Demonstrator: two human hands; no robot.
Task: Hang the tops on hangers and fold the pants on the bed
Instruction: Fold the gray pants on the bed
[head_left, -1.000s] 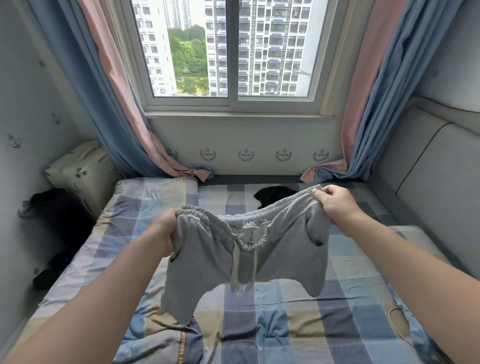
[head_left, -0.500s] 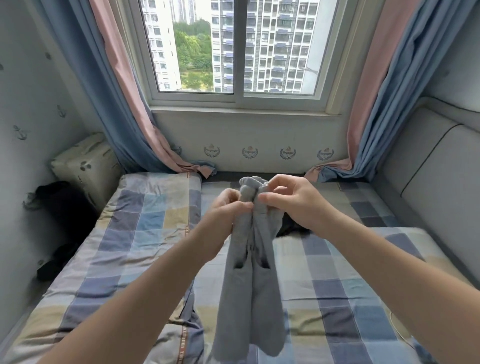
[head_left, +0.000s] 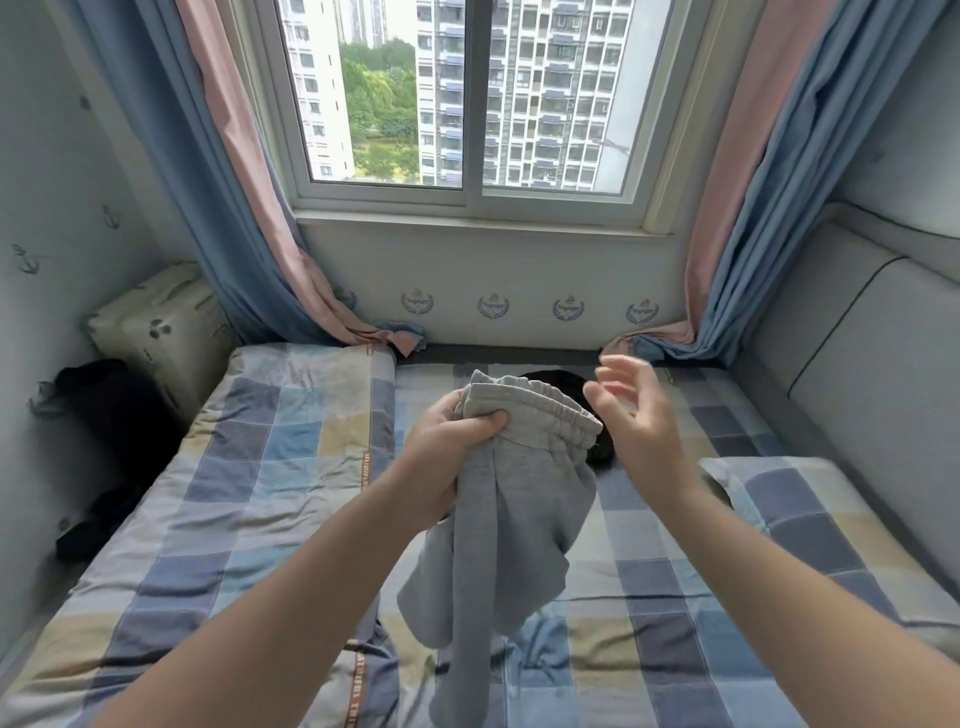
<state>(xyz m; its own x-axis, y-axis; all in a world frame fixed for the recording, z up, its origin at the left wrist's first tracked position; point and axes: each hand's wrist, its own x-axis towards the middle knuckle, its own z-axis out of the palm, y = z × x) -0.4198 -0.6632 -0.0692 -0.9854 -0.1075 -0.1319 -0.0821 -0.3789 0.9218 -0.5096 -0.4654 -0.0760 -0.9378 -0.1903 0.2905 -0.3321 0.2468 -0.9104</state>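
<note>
While the left hand (head_left: 441, 462) gripped the grey pants (head_left: 514, 525) at the elastic waistband, its fingers (head_left: 485, 423) were clamped tight on the bunched fabric. The pants hung doubled lengthwise above the checked bed (head_left: 249, 467), with the legs trailing down toward the near edge of the quilt; whether the hems touched the bed could not be told. The right hand (head_left: 636, 421) was raised just beside the waistband and apart from it, with fingers spread and holding nothing. Its outline was blurred. A black garment (head_left: 563, 382) lay on the bed behind the pants, mostly hidden. A patterned pillow (head_left: 161, 322) stood against the left wall, with dark clothing (head_left: 109, 400) heaped beside it. Blue-and-pink curtains (head_left: 228, 208) framed the window (head_left: 467, 104).
</note>
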